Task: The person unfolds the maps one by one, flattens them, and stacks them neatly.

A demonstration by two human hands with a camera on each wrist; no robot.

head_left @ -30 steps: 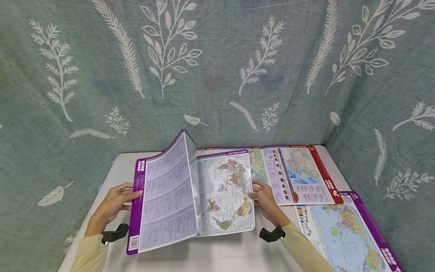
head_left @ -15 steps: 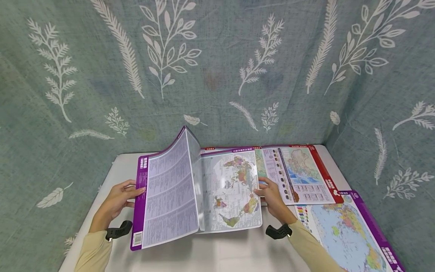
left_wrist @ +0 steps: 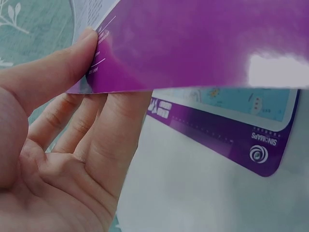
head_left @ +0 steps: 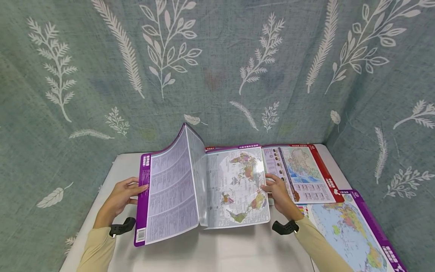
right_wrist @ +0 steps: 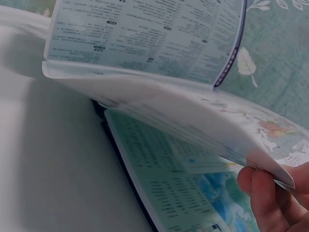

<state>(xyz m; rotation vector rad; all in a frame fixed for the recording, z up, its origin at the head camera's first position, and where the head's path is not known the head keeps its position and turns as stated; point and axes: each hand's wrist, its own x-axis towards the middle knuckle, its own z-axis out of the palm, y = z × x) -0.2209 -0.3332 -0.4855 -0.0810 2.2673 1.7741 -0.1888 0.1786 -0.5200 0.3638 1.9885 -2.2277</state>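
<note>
A folded, glossy world map (head_left: 234, 189) with purple edges is held partly unfolded over the table, its middle fold standing up in a ridge. My left hand (head_left: 121, 196) pinches its left purple border (left_wrist: 193, 48), thumb on the front and fingers behind. At the opposite edge my right hand (head_left: 279, 194) pinches the panel printed with coloured continents. The right wrist view shows thumb and fingers of the right hand (right_wrist: 275, 198) gripping a sheet corner. Beneath the raised panels, both wrist views show more map surface; whether it belongs to the same map I cannot tell.
A red-edged map (head_left: 302, 170) lies flat at the back right, partly covered by the held map. A purple-edged world map (head_left: 350, 226) lies at the front right, overlapped by the red-edged one. The white table (head_left: 224, 253) ends at a patterned green cloth (head_left: 217, 75) behind.
Both hands have carried the folded map rightward and slightly away from me. The right hand moved farther, so the panels are spread a little wider and cover more of the red-edged map.
</note>
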